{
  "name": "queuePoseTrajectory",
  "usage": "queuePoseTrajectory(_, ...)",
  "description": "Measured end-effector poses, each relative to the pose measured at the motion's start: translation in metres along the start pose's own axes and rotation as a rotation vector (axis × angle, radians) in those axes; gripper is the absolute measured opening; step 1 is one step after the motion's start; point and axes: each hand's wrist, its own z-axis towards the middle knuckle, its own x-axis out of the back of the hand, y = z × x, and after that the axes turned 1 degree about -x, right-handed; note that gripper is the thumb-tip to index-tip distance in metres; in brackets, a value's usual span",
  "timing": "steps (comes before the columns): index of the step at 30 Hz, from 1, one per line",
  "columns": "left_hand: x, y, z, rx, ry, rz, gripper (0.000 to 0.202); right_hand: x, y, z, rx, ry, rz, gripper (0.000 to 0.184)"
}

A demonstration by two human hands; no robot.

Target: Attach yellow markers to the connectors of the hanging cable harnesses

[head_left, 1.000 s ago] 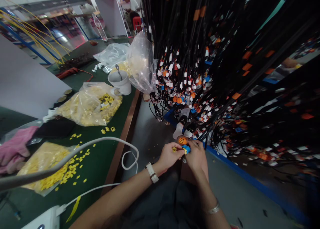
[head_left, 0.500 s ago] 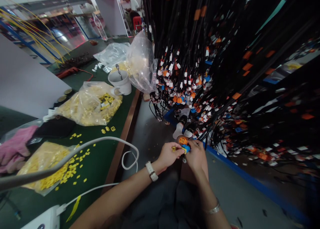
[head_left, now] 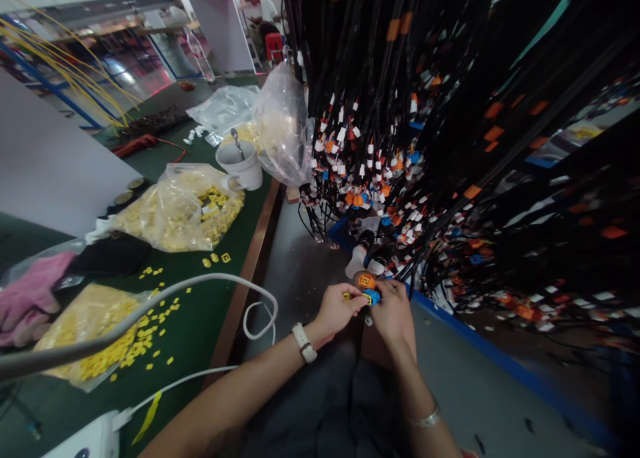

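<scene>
In front of my lap, both hands meet at a blue connector (head_left: 374, 297). My right hand (head_left: 393, 311) is closed around it, and an orange connector (head_left: 367, 281) sits just above the blue one by the same fingers. My left hand (head_left: 336, 313) pinches a small yellow piece (head_left: 368, 300) against the face of the blue connector. Another yellow piece (head_left: 347, 297) shows by the left hand's curled fingers. How far the yellow piece sits in the connector cannot be made out.
On the green bench (head_left: 200, 331) lie an open bag of yellow pieces (head_left: 115, 331), a second bag (head_left: 185, 208), a white mug (head_left: 241, 165) with a spoon, and a grey cable (head_left: 200, 281). Dense black wire harnesses (head_left: 380, 65) hang ahead and right. A blue rail (head_left: 500, 365) runs below them.
Both hands stay in nearly the same place. The yellow piece and blue connector have shifted very slightly between the fingers.
</scene>
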Motion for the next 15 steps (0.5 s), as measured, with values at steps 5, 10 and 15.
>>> queuePoseTrajectory(5, -0.001, -0.002, 0.000, 0.010, -0.007, -0.034, 0.021, -0.002, 0.004, -0.002, 0.015, 0.004, 0.020, 0.025)
queuePoseTrajectory(10, -0.001, -0.004, -0.002, 0.011, -0.148, -0.093, 0.039, 0.001, 0.004, -0.005, 0.030, -0.022, 0.002, 0.027)
queuePoseTrajectory(15, 0.000, -0.005, -0.003, 0.144, -0.347, -0.274, 0.050, 0.009, 0.000, -0.005, 0.041, -0.054, 0.045, 0.031)
